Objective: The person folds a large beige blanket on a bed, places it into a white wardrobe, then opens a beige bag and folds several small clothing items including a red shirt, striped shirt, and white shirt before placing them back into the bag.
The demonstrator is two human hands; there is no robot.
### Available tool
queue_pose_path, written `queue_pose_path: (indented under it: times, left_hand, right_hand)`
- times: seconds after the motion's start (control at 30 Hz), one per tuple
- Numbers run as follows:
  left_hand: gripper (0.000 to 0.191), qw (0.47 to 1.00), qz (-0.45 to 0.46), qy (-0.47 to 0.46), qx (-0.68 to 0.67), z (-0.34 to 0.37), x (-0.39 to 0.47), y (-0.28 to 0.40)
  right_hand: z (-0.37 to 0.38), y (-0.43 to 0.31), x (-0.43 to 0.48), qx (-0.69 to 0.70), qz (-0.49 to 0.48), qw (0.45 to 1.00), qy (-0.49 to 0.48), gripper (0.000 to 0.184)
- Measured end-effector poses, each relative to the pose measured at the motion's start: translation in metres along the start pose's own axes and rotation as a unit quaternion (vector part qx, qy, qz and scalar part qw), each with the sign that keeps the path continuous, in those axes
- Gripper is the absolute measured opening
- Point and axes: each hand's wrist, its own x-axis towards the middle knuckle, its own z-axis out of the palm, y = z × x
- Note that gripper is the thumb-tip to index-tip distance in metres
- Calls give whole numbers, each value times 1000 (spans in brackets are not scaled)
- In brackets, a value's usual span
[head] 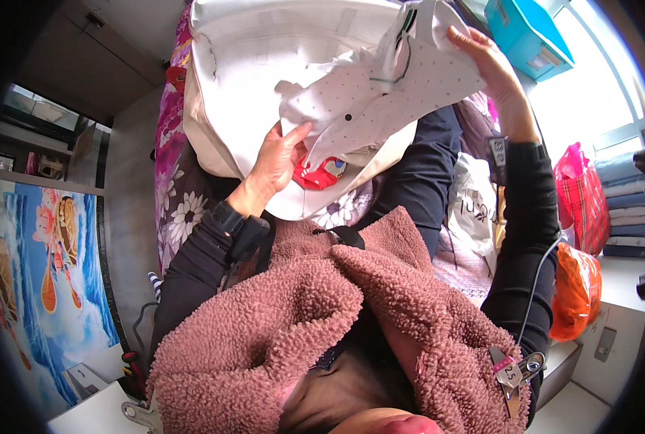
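Observation:
A white dotted garment [366, 103] with dark green trim and a dark round button is stretched between my hands. My left hand [279, 163] pinches its lower left edge between thumb and fingers. Up at the right, my right hand [485, 65] grips the other end, fingers partly behind the cloth. Beneath the garment stands a large white fabric storage bag [246, 70], its lid raised and its inside in view. A red printed item [319, 176] and some pale cloth lie in the bag's near part, close below my left hand. The garment hides part of the bag's inside.
The bag rests on a floral bedspread [184, 217] by my leg. To the right are a white plastic bag [469, 200], a red checked bag [583, 206], an orange bag [574, 290] and folded fabric [626, 206]. A turquoise bin [528, 40] stands at the upper right.

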Motion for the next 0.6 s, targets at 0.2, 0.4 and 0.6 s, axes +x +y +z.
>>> queue_pose_path:
  times: [0.2,0.4,0.6]
  left_hand:
    - [41,997,8,-30,-74,-5,-27,3]
    - [38,995,25,-25,-92,-15,-50,-9]
    - [28,999,32,-10,-30,-30,-67,-21]
  right_hand:
    - [-12,-78,53,-95,49,994,-35,66]
    - [25,-112,84,-354,-66,927,106,39]
    - [67,-90,129,-348,-132,925,79,37]
